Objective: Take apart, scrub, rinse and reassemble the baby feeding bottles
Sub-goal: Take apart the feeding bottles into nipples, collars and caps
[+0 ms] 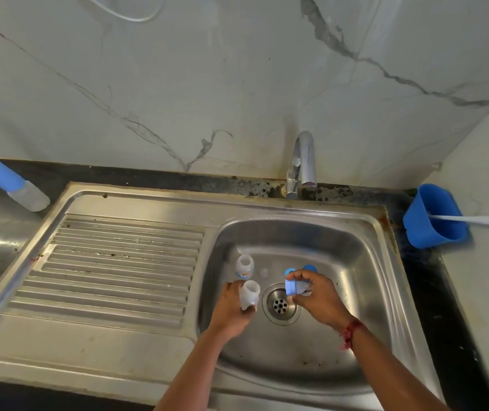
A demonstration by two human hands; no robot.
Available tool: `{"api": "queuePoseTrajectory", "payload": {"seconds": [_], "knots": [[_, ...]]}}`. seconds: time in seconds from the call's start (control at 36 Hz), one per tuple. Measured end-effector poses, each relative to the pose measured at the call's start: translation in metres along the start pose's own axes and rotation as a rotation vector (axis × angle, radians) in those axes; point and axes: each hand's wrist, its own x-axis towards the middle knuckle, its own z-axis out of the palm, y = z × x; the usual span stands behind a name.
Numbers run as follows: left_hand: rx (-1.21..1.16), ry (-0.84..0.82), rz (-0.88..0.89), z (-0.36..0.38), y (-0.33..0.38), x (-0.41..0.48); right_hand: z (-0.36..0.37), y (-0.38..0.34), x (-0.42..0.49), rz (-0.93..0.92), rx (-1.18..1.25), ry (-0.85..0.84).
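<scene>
Head view: at far left a blue-capped clear plastic bottle (15, 185) sits on the dark tabletop (59, 175). In the steel sink (356, 262), the left hand (231, 310) grips an open clear bottle body (249, 293). The right hand (316, 296) pinches its blue screw collar (291, 286). The hands are apart, flanking the drain (280, 304). Wet plastic could slip and drop there.

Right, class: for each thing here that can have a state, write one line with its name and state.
Left hand: grips the clear bottle.
Clear bottle: top off, held over the sink basin.
Right hand: grips the blue collar.
Second bottle: upright in the basin, top off.
Capped bottle: on the counter, blue cap on.
Tap: no water seen running.
Drain: unplugged.
Blue cup: white handle sticking out of it.
</scene>
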Motion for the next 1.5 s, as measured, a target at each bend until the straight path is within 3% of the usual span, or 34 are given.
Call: {"api": "queuePoseTrajectory", "payload": {"seconds": [0.28,0.61,1.0,1.17,1.22,1.39,1.5], "knots": [[-0.016,0.209,-0.164,0.016,-0.008,0.031,0.009,0.01,0.003,0.076,0.0,-0.01],[0.06,0.217,-0.251,0.021,-0.02,0.05,0.012,0.015,0.015,0.126,-0.006,-0.016],[0.046,0.309,-0.255,0.01,0.004,0.027,0.012,0.001,0.014,0.103,0.066,0.064],[-0.085,0.427,-0.114,-0.002,0.045,0.002,0.015,-0.007,0.005,0.092,0.121,0.017],[-0.224,0.355,-0.073,-0.003,0.054,-0.002,0.016,-0.013,-0.001,0.085,0.146,0.008],[-0.813,-0.127,-0.146,-0.004,0.063,-0.018,0.013,-0.029,-0.013,-0.005,0.197,-0.002],[-0.929,-0.16,-0.129,-0.009,0.062,-0.032,0.009,-0.037,-0.023,-0.009,0.212,-0.027]]}}
